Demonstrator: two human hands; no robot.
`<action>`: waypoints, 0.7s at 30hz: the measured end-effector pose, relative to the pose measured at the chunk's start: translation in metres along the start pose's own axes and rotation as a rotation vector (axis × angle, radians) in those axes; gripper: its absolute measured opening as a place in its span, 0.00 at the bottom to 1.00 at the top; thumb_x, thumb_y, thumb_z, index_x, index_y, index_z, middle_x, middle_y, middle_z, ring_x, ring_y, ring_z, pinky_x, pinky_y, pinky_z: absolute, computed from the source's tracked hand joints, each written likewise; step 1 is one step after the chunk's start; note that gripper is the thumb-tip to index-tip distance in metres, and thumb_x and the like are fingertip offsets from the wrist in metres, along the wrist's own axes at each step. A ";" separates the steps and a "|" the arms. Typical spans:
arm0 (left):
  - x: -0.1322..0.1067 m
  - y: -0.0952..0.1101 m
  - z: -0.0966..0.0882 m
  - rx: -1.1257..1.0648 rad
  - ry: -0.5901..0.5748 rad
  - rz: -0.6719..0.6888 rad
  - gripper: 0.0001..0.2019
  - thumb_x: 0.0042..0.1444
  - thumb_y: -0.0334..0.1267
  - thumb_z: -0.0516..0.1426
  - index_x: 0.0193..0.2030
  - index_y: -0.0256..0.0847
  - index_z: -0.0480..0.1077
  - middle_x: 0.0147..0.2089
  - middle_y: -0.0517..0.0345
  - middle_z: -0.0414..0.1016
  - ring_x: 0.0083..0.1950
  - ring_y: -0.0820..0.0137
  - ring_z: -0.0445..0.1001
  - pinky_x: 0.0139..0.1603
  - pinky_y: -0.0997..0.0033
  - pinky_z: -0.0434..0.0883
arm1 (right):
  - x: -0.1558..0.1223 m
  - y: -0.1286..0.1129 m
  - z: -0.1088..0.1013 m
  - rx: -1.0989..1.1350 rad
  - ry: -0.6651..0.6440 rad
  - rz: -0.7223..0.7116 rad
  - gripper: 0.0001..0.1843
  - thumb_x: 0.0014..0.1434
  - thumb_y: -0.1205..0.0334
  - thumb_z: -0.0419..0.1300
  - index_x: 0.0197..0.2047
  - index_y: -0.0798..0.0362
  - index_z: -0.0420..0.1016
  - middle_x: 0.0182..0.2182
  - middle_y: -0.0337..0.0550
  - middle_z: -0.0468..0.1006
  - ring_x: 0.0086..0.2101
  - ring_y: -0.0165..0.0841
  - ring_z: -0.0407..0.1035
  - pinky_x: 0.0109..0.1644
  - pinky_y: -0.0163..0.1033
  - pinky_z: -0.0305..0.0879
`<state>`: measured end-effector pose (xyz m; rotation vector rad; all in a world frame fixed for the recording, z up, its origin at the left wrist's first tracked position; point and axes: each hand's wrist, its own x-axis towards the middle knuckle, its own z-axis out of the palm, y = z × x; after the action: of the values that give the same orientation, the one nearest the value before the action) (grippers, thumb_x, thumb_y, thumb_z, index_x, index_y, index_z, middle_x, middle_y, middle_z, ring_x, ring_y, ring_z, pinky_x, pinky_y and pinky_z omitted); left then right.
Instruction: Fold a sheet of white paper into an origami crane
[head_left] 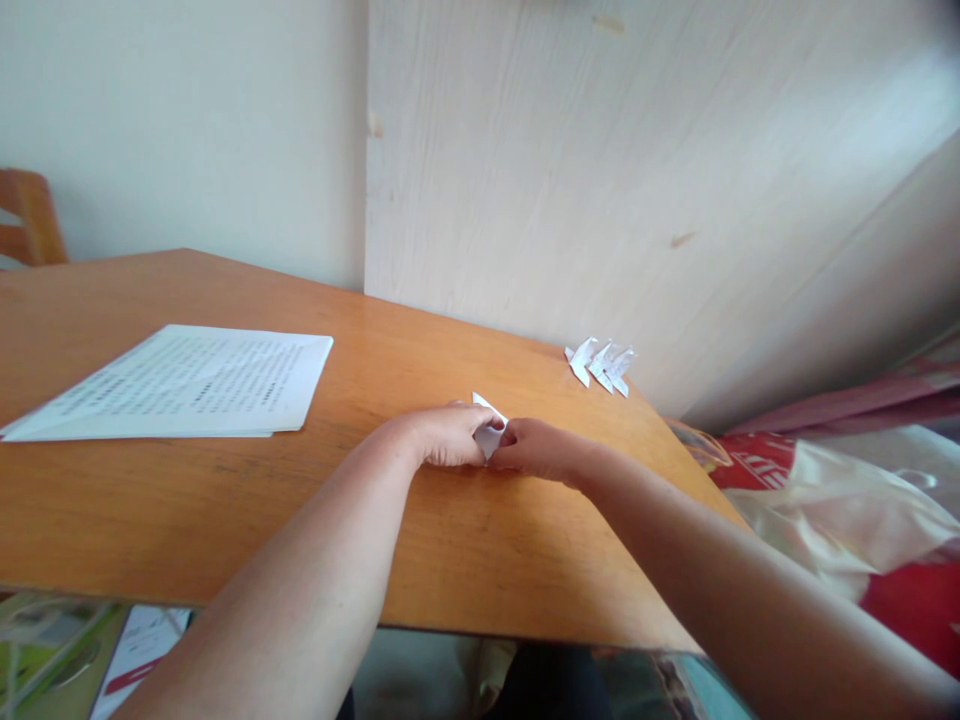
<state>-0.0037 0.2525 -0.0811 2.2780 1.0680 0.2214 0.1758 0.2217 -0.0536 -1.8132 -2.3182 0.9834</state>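
Both hands meet over a small piece of folded white paper near the middle of the wooden table. My left hand grips its left side, thumb and fingers closed on it. From the right, my right hand pinches the same paper, its fingertips close to those of the left. A pointed white corner sticks up beyond the fingers; the rest of the paper is partly hidden by them. Farther back on the right lie several folded white paper pieces, pointed and set in a row.
A stack of printed sheets lies on the table's left. A pale wall panel rises behind the table. Bags and red cloth crowd the right side. A wooden chair stands at the far left.
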 end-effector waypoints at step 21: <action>-0.001 0.002 0.001 0.108 0.016 -0.049 0.33 0.46 0.36 0.59 0.63 0.54 0.68 0.59 0.54 0.73 0.57 0.55 0.71 0.51 0.63 0.70 | 0.002 0.009 -0.016 -0.118 -0.023 0.119 0.10 0.48 0.55 0.66 0.33 0.51 0.76 0.26 0.38 0.74 0.27 0.32 0.66 0.29 0.37 0.54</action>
<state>-0.0029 0.2500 -0.0800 2.3456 1.1683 0.1662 0.1888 0.2316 -0.0461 -2.0160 -2.3527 0.9036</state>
